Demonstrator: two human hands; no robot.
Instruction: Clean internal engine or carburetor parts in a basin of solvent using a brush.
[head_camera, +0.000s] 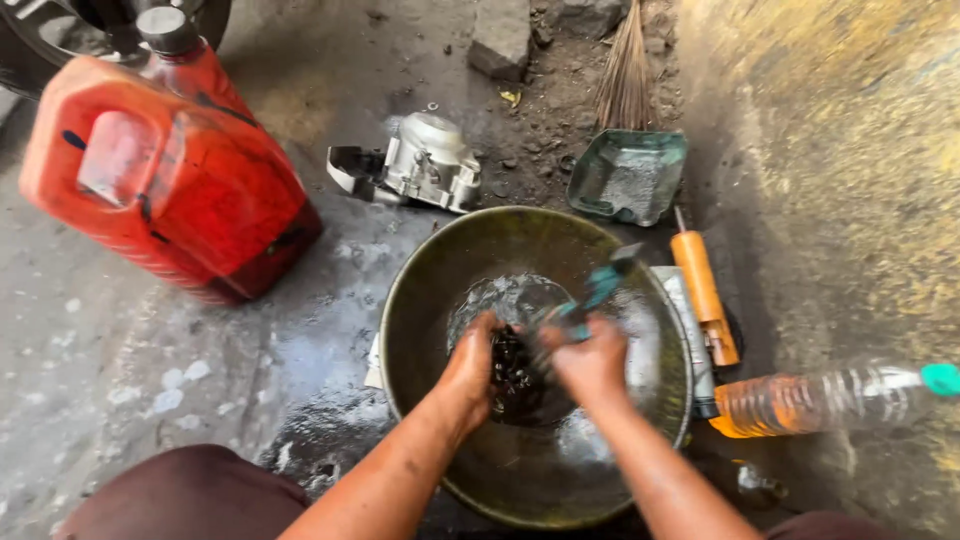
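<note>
A dark greasy chain (515, 375) lies in the metal basin (420, 290), clamped in the left hand (472, 365), while the right hand (590, 362) grips a teal brush (598, 292) against it. The chain looks still black, so cleaning seems unfinished. A red jerrycan (165, 175) stands nearby.

The floor (150, 350) is rough grey concrete, stained dark and wet in patches, with pale flecks scattered over its left part and grit and small stones toward the top. Along the right side rises a coarse wall (840, 150) mottled yellow-brown, and where it meets the floor the ground lies in deep shadow. A broken stone block (500, 38) lies at the top centre, the dark curve of a tyre (40, 40) shows in the top left corner, and soft daylight falls evenly over the scene.
</note>
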